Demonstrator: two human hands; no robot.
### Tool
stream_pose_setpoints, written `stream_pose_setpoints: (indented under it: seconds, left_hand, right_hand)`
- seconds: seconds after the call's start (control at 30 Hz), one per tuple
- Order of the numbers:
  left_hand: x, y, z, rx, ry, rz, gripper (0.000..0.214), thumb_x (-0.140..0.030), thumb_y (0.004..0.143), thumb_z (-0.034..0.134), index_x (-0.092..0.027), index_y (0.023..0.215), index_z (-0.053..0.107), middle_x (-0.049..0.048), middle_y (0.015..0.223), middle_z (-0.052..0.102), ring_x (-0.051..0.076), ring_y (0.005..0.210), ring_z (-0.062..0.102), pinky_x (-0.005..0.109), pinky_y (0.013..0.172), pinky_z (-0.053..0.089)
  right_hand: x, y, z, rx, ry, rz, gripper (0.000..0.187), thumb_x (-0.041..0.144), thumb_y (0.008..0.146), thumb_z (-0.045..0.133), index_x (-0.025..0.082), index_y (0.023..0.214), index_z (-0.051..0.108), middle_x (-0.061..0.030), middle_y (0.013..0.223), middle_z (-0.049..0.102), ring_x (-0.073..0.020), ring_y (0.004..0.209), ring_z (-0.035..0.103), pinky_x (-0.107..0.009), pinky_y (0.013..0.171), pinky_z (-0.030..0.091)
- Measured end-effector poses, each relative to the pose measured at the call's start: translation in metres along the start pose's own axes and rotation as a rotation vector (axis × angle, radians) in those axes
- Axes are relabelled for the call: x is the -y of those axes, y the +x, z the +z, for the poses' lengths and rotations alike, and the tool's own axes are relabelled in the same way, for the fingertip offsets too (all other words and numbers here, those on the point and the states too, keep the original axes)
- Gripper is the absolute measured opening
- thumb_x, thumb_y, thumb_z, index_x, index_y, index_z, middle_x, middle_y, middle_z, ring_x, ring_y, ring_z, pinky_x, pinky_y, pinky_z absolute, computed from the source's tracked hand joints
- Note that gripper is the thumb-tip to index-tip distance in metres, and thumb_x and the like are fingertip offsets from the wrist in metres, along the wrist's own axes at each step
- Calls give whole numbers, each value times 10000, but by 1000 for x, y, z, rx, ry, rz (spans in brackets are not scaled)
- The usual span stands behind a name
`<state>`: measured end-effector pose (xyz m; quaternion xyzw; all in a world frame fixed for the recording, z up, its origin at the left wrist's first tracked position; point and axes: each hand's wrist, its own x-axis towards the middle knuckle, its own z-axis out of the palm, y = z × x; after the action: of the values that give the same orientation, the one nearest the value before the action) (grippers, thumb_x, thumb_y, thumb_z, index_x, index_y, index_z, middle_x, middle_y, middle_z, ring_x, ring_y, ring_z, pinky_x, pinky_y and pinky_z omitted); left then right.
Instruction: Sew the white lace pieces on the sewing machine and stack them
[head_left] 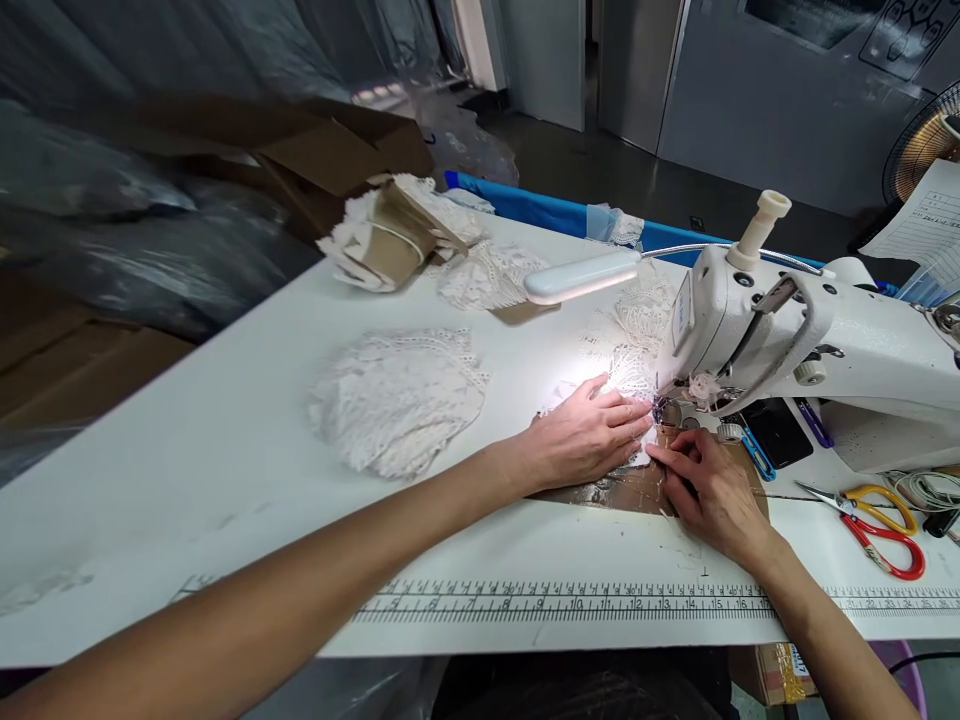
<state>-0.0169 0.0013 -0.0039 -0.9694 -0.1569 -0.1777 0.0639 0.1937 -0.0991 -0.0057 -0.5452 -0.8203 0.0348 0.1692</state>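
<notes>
My left hand [592, 432] lies flat, fingers together, on a small piece of white lace [600, 385] beside the needle of the white sewing machine [810, 330]. My right hand [709, 485] rests in front of the presser foot [664, 410], fingertips pinching down on the lace edge over a shiny brown plate [600, 490]. A bright lamp [581, 277] lights the spot.
A heap of white lace [397, 395] lies left of my hand. More lace and cardboard bundles [397, 235] sit at the far edge. Red and yellow scissors [877, 520], a blue clip [754, 455] and cables lie right. A printed ruler [600, 600] runs along the table front.
</notes>
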Motion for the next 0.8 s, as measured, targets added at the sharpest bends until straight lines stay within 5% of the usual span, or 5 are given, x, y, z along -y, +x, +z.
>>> stream_pose_setpoints:
  seconds: [0.3,0.6,0.8]
  left_hand:
    - [-3,0,-2,-14,39,-22,313,-239,1039,336,-150,1119,625,119,1157,657,194,910,611,426,910,479]
    - [-13,0,-8,-11,138,-26,300,-213,1031,335,-126,1076,619,107,974,659,180,744,551,356,693,429]
    - [-14,-1,-9,-81,120,-51,285,-236,1019,347,-135,1112,597,121,1055,664,203,814,573,401,772,449]
  right_hand:
    - [-1,-1,1,24,8,24,348,196,932,550,263,1253,666,-95,1061,619,-203,857,604,-327,748,556]
    - [2,0,-2,34,20,14,363,164,906,543,273,1226,676,-86,1032,615,-199,841,586,-315,712,537]
    - [2,1,-3,18,12,3,380,145,887,539,272,1219,674,-79,1023,608,-199,833,576,-317,708,528]
